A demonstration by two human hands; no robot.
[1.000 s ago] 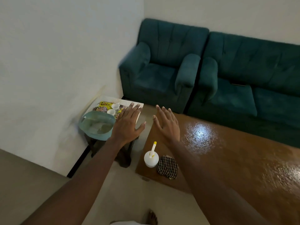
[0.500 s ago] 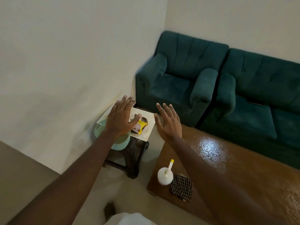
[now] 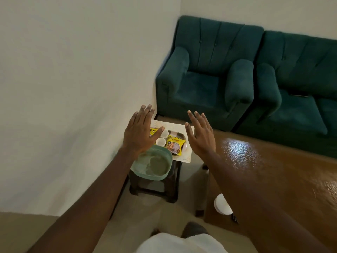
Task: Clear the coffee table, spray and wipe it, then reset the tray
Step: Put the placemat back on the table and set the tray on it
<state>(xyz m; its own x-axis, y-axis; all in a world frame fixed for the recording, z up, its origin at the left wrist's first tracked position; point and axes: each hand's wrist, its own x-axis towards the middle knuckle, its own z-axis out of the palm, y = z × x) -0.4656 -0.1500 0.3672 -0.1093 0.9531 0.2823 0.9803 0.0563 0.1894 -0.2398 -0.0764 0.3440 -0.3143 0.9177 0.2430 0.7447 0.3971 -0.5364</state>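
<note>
A small dark stool [image 3: 172,189] stands by the wall, left of the shiny brown wooden coffee table [image 3: 273,170]. On it sit a flat white tray [image 3: 187,157] with two small white cups [image 3: 160,141] and yellow snack packets [image 3: 174,146], and nearer, a green plastic basket [image 3: 155,166]. A green soft armchair [image 3: 200,88] stands behind the stool

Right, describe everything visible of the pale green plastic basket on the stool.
The pale green plastic basket is oval with rounded corners, a slotted band below its rim and a closed floor. It stands upright, open-topped, on the dark stool, its far edge overlapping the near corner of the white rectangular board. Whitish patches show inside; what they are cannot be told. The open left hand hovers over its far rim; contact is unclear.
</note>
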